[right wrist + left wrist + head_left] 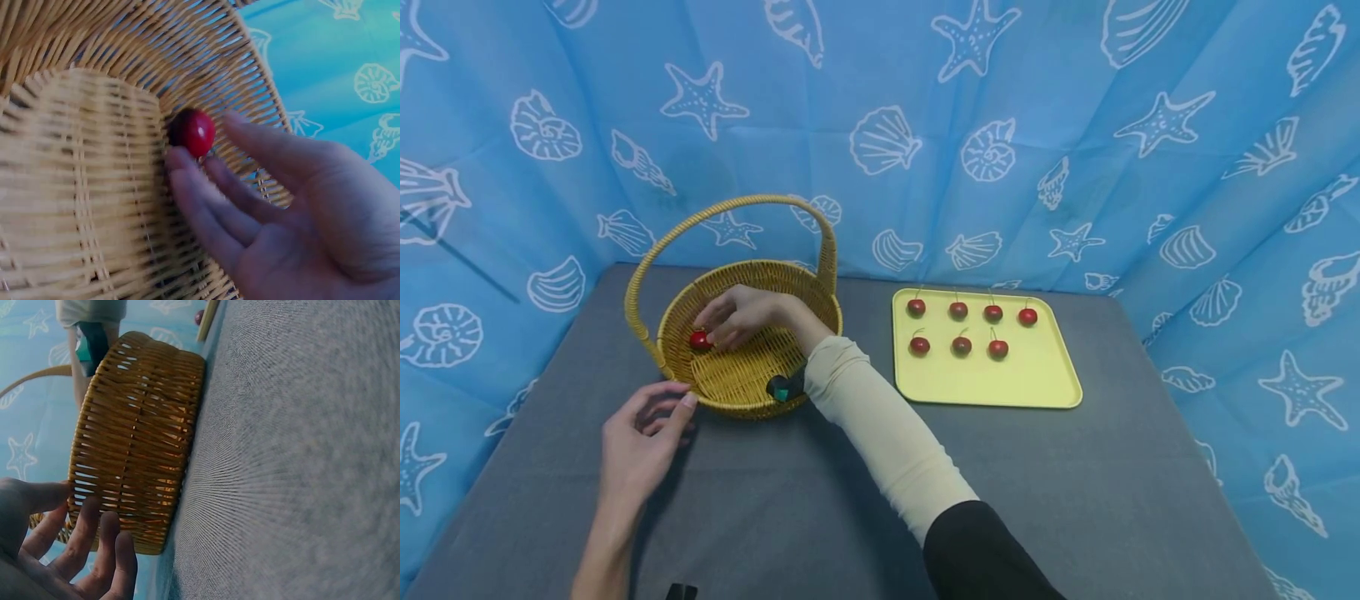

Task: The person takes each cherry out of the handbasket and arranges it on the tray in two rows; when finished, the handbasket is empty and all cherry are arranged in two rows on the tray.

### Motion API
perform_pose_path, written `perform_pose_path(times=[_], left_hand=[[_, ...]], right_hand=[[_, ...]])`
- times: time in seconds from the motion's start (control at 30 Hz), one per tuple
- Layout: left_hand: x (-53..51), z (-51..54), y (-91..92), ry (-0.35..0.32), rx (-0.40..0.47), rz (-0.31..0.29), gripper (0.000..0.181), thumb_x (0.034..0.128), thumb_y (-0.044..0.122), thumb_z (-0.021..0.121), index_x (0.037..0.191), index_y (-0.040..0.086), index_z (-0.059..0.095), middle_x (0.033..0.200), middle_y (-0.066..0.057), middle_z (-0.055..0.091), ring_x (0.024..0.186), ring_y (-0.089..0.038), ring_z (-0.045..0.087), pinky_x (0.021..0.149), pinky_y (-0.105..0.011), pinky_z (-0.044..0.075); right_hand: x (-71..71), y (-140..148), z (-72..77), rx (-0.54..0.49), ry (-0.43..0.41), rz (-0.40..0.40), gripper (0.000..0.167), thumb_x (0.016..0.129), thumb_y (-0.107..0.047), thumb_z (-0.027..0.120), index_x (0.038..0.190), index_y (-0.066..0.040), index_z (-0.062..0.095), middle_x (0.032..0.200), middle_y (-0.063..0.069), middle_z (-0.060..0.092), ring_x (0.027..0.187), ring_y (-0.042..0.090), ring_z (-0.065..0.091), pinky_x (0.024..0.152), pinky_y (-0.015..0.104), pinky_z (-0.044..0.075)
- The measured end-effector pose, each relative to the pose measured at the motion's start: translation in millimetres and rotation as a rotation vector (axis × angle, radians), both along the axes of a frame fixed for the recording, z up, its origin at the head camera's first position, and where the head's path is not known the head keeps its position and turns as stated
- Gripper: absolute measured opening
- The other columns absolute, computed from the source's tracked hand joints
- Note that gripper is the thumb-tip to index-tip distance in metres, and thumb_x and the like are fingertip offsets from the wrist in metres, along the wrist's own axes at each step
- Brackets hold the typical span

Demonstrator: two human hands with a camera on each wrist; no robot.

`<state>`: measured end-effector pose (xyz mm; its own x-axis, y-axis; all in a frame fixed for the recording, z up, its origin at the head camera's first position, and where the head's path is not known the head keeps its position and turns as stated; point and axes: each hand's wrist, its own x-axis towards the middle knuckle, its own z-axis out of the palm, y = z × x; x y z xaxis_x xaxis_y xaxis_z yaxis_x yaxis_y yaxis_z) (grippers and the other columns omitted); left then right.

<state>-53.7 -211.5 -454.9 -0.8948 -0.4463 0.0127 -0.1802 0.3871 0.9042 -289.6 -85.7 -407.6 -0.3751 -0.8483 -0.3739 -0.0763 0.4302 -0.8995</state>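
A yellow wicker basket [745, 408] with a tall arched handle stands at the left of the table. My left hand [643, 433] pinches its near-left rim between thumb and index finger; in the left wrist view the other fingers hang bent beside the woven wall [134, 437]. Inside the basket, my right hand [741, 317] is at the left part. A red cherry [195, 132] lies by the basket's inner wall, between the right thumb and fingers. The fingertips [180, 159] are at the cherry, while a small gap separates the thumb from it.
Right of the basket lies a pale yellow tray [985, 387] with several stemmed cherries [957, 310] in two rows. A grey cloth [820, 517] covers the table. Behind and at the sides hangs a blue curtain [910, 200] with white shells and starfish.
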Motion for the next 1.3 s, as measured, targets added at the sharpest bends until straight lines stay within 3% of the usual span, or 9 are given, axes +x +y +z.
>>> perform_pose_path(times=[0.17, 0.3, 0.47, 0.6, 0.67, 0.83, 1.0, 1.13, 1.3], left_hand=[[0.4, -0.3, -0.8, 0.001, 0.004, -0.002, 0.033, 0.1059, 0.032, 0.073, 0.132, 0.013, 0.070, 0.093, 0.026, 0.070, 0.077, -0.001, 0.072, 0.064, -0.019, 0.063], [0.1, -0.2, -1.5, -0.005, 0.008, -0.013, 0.034, 0.1063, 0.034, 0.072, 0.133, 0.013, 0.069, 0.095, 0.025, 0.071, 0.078, 0.000, 0.072, 0.065, -0.020, 0.063], [-0.1, -0.5, -2.9, -0.008, 0.014, -0.033, 0.036, 0.1063, 0.035, 0.072, 0.135, 0.013, 0.068, 0.095, 0.024, 0.071, 0.079, -0.002, 0.073, 0.066, -0.021, 0.064], [0.3, -0.5, -2.8, 0.000, 0.005, -0.027, 0.034, 0.1064, 0.034, 0.072, 0.134, 0.013, 0.069, 0.096, 0.021, 0.072, 0.079, -0.002, 0.074, 0.066, -0.020, 0.064], [0.2, -0.5, -2.4, 0.003, -0.002, -0.026, 0.033, 0.1066, 0.034, 0.072, 0.133, 0.013, 0.069, 0.096, 0.020, 0.073, 0.079, -0.001, 0.073, 0.066, -0.020, 0.064], [-0.4, -0.8, -1.6, 0.004, -0.010, -0.021, 0.032, 0.1065, 0.032, 0.072, 0.132, 0.013, 0.070, 0.095, 0.022, 0.071, 0.078, -0.002, 0.073, 0.065, -0.020, 0.064], [-1.5, -1.4, -0.5, 0.000, -0.017, -0.013, 0.033, 0.1061, 0.033, 0.073, 0.132, 0.013, 0.070, 0.095, 0.022, 0.071, 0.076, 0.000, 0.072, 0.064, -0.019, 0.063], [-2.1, -1.3, 0.3, -0.009, -0.024, -0.001, 0.033, 0.1059, 0.033, 0.073, 0.133, 0.013, 0.070, 0.096, 0.016, 0.073, 0.075, 0.001, 0.071, 0.063, -0.018, 0.062], [-3.0, -1.7, 1.6, -0.026, -0.039, 0.018, 0.033, 0.1057, 0.033, 0.073, 0.132, 0.014, 0.070, 0.102, 0.005, 0.077, 0.074, 0.003, 0.070, 0.063, -0.018, 0.062]], right_hand=[[6.3, -0.5, -0.4, 0.014, -0.046, 0.042, 0.051, 0.106, 0.003, 0.063, 0.156, 0.001, 0.053, 0.163, 0.024, 0.052, 0.141, 0.035, 0.062, 0.122, 0.051, 0.052], [8.1, -0.8, -1.3, 0.020, -0.036, 0.084, 0.054, 0.107, 0.003, 0.061, 0.160, -0.001, 0.049, 0.166, 0.022, 0.048, 0.146, 0.029, 0.058, 0.124, 0.047, 0.051], [8.1, -0.6, -4.4, 0.054, 0.073, 0.144, 0.052, 0.108, -0.004, 0.064, 0.158, -0.005, 0.053, 0.162, 0.016, 0.055, 0.139, 0.019, 0.061, 0.115, 0.032, 0.058], [6.6, 0.5, -7.4, 0.068, 0.139, 0.137, 0.048, 0.106, -0.009, 0.069, 0.153, -0.007, 0.060, 0.153, 0.011, 0.063, 0.127, 0.012, 0.065, 0.102, 0.023, 0.059], [6.1, 2.2, -6.9, 0.060, 0.132, 0.113, 0.046, 0.105, -0.010, 0.070, 0.150, -0.006, 0.062, 0.145, 0.010, 0.067, 0.121, 0.012, 0.067, 0.101, 0.025, 0.060], [3.0, 7.9, 0.9, -0.003, 0.058, 0.038, 0.041, 0.103, -0.005, 0.072, 0.143, 0.000, 0.065, 0.118, 0.008, 0.071, 0.099, 0.012, 0.067, 0.106, 0.046, 0.059], [-4.2, 18.1, 7.8, -0.069, 0.009, -0.003, 0.043, 0.102, 0.000, 0.071, 0.144, 0.004, 0.063, 0.115, 0.011, 0.068, 0.103, 0.019, 0.068, 0.118, 0.058, 0.053], [-12.0, 27.5, 9.5, -0.075, 0.072, 0.025, 0.042, 0.103, -0.004, 0.072, 0.144, 0.000, 0.065, 0.123, 0.011, 0.069, 0.115, 0.024, 0.069, 0.114, 0.049, 0.059], [-20.5, 35.9, 12.0, -0.079, 0.135, 0.045, 0.044, 0.102, -0.010, 0.076, 0.145, -0.004, 0.066, 0.129, 0.010, 0.072, 0.117, 0.021, 0.071, 0.106, 0.041, 0.063]])
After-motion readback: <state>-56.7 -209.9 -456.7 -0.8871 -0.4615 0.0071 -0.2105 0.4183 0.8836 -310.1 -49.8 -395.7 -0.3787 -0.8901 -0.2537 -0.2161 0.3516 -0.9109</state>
